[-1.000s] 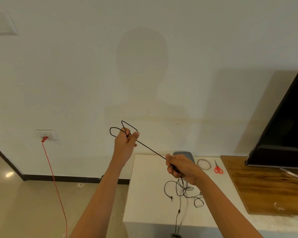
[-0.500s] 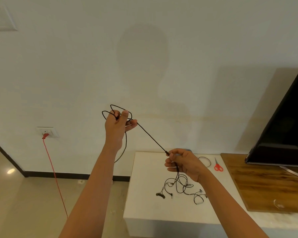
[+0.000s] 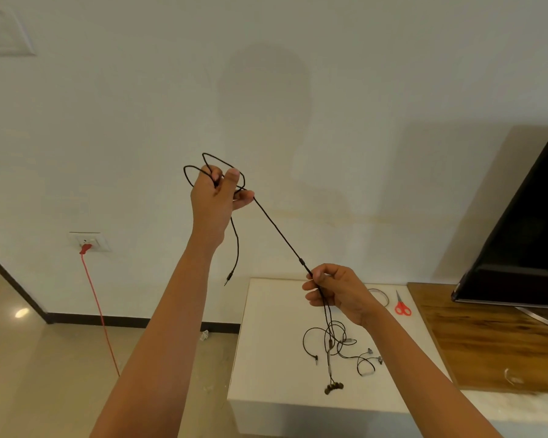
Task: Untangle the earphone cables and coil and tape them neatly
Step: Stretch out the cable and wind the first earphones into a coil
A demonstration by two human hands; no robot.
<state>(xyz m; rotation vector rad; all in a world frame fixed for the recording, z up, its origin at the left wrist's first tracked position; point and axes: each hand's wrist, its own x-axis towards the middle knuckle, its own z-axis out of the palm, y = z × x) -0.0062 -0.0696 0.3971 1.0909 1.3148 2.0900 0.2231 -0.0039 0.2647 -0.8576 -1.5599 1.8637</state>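
The left hand point(image 3: 215, 197) is up higher now, left of the tabletop point(image 3: 272, 343), grip curled round loops of the black earphone cable point(image 3: 277, 233), plug point(image 3: 229, 276) dangling below. The cable runs taut, slanting down-right to the right hand point(image 3: 339, 292), pinching it above the tabletop; earbuds point(image 3: 333, 388) hang beneath.

In the centre of the frame the left hand point(image 3: 217, 197) holds loops of a black earphone cable point(image 3: 279, 235); its plug point(image 3: 229, 277) hangs below. The cable runs straight, down and right, to the right hand point(image 3: 339, 292), which pinches it above the white surface point(image 3: 266, 327), where other tangled cables point(image 3: 339, 343) lie.
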